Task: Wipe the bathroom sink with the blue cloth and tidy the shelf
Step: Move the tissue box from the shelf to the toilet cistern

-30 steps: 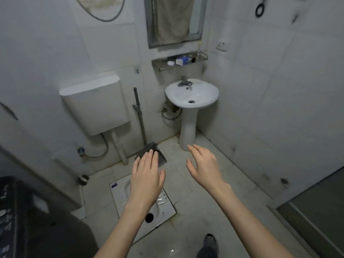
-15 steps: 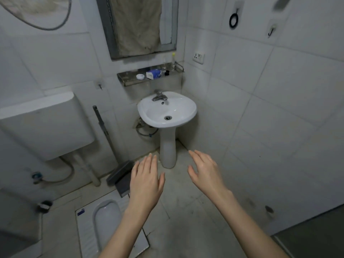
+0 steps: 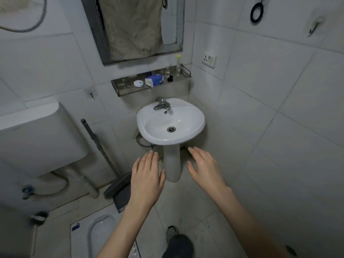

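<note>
Both hands are held out in front of the person, palms down, below the front rim of the sink [image 3: 178, 140]. The left hand [image 3: 147, 177] has its fingers [image 3: 151, 161] extended and lightly spread, gripping nothing. The right hand [image 3: 204, 168] is likewise flat with its fingers [image 3: 195, 152] extended and empty. The two hands sit on either side of the white pedestal [image 3: 172, 164] as seen from the head camera, apart from it and from each other. The sink is a white basin with a metal drain [image 3: 171, 129] at its centre and a metal tap [image 3: 161, 105] at its back edge, against the tiled wall. A metal shelf [image 3: 126, 90] is fixed to the wall directly above the tap. On the shelf, a small round white container [image 3: 138, 83] lies near the middle, a blue and white package [image 3: 154, 80] lies on its side just to the right of it, a small black item [image 3: 170, 78] follows, and two slim bottles [image 3: 177, 64] stand upright toward the right end. A blue cloth cannot be identified with certainty; the only blue item on the shelf is the package. A framed mirror [image 3: 171, 25] hangs above the shelf, partly covered by a beige cloth [image 3: 132, 27]. A white cistern [image 3: 37, 138] is mounted on the wall to the left, and a long-handled dustpan [image 3: 119, 185] leans between it and the pedestal. A squat toilet [image 3: 100, 231] is set in the floor at lower left. A dark shoe [image 3: 175, 239] is visible at the bottom edge.
</note>
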